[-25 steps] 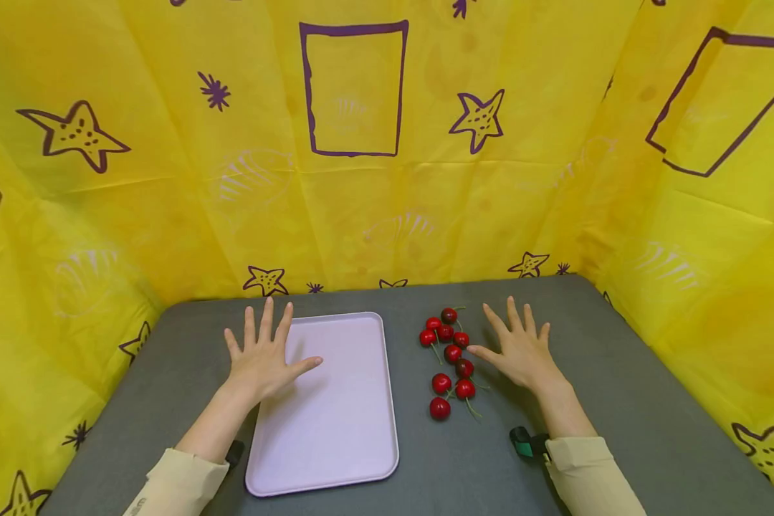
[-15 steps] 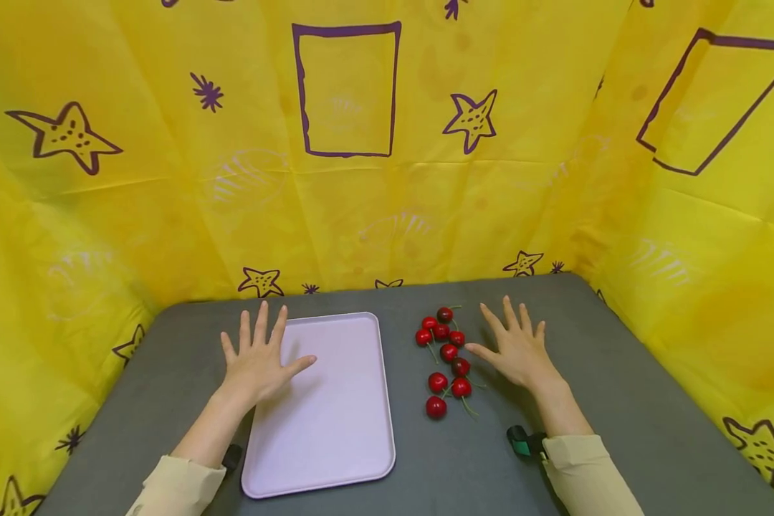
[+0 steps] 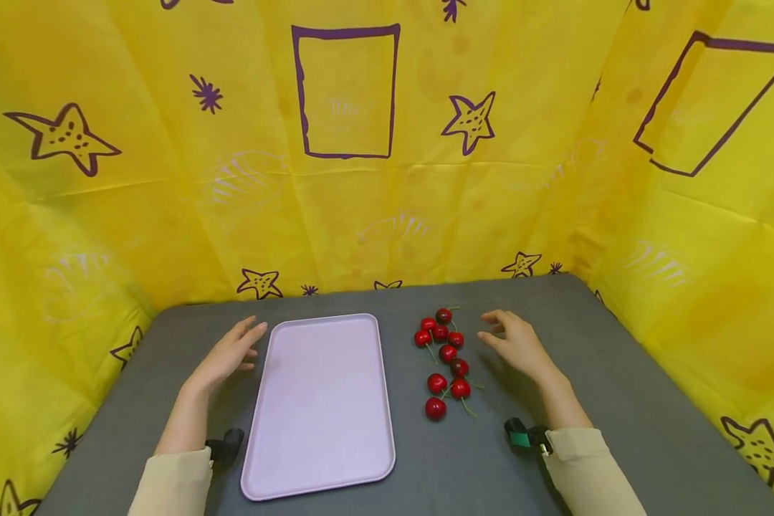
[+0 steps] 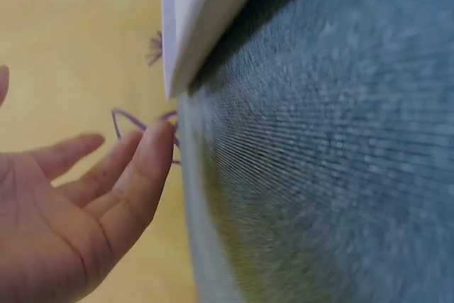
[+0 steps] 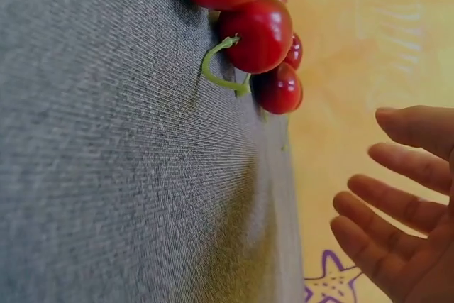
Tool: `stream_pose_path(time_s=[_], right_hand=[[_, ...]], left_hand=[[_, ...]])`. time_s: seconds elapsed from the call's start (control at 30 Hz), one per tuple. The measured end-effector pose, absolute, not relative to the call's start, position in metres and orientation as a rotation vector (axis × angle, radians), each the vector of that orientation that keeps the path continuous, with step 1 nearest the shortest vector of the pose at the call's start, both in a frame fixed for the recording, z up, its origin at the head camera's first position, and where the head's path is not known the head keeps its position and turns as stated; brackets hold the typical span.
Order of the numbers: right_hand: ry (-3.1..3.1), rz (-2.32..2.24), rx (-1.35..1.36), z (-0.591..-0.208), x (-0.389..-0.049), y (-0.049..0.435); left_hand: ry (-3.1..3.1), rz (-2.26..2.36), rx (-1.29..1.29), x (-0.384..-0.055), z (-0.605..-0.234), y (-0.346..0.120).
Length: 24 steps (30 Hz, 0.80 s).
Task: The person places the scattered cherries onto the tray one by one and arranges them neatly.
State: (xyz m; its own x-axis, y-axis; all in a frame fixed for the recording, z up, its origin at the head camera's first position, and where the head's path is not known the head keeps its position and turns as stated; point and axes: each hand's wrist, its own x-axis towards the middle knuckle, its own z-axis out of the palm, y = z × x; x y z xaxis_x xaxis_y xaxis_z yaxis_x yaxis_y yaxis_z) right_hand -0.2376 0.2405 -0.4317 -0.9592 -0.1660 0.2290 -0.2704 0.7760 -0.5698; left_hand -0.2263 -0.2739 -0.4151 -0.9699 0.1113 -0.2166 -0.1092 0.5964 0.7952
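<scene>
Cherries point(image 3: 448, 352), ten in count: round, smooth and glossy, skins running from bright to very dark red; slender green stems on several, one stem point(image 5: 206, 67) bent into a hook in the right wrist view. Location: on the bench, in a loose lengthwise cluster between the tray and the right hand, some fruits lying close against one another.

Right hand point(image 3: 516, 344): just beside the upper part of the cluster, apart from it; fingers loosely bent and slightly parted, thumb toward the fruit.

Tray point(image 3: 322, 408): pale lilac, rectangular, corners rounded, low raised rim, smooth flat base; set left of the cherries, its long sides running away from the person.

Left hand point(image 3: 228, 351): just beside the tray's left edge; fingers relaxed, gently curved, a little separated.

Bench point(image 3: 638, 401): dark grey, surface finely ribbed like woven fabric, far corners rounded.

Sleeves point(image 3: 590, 469), two: pale beige cloth, ending short of the wrists. Wrist straps point(image 3: 228, 446), a pair: black, the right one bearing a green patch.

Hanging cloth point(image 3: 348, 208): bright yellow, softly creased, on three sides; printed with dotted purple starfish point(image 3: 471, 123), angular purple outlines and faint pale fish and shell motifs.
</scene>
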Motion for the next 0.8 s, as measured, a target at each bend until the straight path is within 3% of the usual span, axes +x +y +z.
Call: stream_pose_path(time_s=[0.8], right_hand=[[-3.194,1.722,0.732,-0.434,-0.235,0.261]], left_hand=[[2.227,1.551,0.235,-0.239,-0.458,-0.306]])
